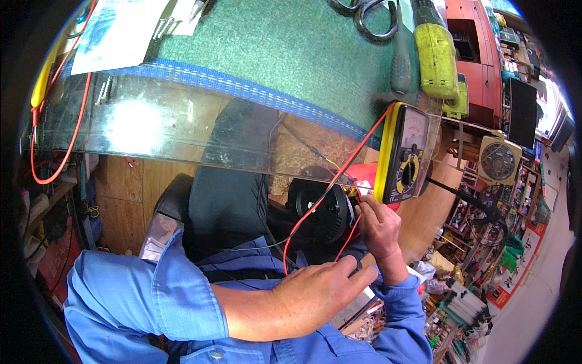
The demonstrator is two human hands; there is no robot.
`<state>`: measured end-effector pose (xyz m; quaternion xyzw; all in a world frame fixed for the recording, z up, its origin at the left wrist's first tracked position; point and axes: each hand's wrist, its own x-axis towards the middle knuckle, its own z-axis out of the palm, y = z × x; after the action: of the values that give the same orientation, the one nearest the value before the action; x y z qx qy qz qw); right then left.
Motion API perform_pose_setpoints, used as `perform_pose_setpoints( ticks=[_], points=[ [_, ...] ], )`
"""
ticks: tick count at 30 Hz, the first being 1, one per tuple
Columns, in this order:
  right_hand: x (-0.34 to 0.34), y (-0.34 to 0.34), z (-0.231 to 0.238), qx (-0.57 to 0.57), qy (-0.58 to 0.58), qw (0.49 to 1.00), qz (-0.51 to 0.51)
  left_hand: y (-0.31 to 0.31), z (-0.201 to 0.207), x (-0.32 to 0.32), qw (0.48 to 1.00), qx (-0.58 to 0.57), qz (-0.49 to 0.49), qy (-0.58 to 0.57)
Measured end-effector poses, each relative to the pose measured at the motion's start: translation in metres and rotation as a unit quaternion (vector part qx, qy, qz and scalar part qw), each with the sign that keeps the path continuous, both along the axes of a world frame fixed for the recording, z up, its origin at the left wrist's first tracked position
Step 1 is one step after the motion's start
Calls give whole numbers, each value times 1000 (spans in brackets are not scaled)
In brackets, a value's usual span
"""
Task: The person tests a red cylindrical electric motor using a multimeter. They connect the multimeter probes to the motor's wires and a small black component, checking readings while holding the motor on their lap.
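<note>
A black round motor-like part (321, 209) with thin coloured wires lies in my lap, below the edge of the glass-topped table (212, 139). My right hand (381, 229) is closed in a pinch at its right side, on the end of a red test lead (308, 215), beside a small white piece (364, 187). Lower down, my left hand (321, 294) reaches across my body, its fingers curled around a dark, rounded thing (350, 263) that is mostly hidden. A yellow-and-black analog multimeter (401, 155) stands tilted at the table's right edge, just above my right hand.
On the green mat (273, 54) lie a screwdriver (401, 64), black-handled scissors (376, 24) and a yellow-green power tool (438, 57). Screws (104, 91), papers (121, 33) and a red wire loop (77, 139) are at left. Cluttered shelves and a small fan (499, 159) stand at right.
</note>
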<state>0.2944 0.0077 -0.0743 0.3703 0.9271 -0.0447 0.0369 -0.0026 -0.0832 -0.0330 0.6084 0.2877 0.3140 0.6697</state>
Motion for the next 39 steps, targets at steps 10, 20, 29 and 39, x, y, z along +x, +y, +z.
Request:
perform_pose_setpoints(
  ticks=[10,20,29,39],
  points=[
    [1,-1,-4,48,30,998,8,3,0,0,1000,-6,-12,4],
    [4,-4,-6,76,40,996,0,6,-4,7,1000,-23,10,-1],
    [2,-9,-5,64,74,995,-21,5,-7,4,1000,2,19,-8],
    [8,-46,-14,108,303,933,-159,18,-6,-11,999,-25,36,6]
  ],
)
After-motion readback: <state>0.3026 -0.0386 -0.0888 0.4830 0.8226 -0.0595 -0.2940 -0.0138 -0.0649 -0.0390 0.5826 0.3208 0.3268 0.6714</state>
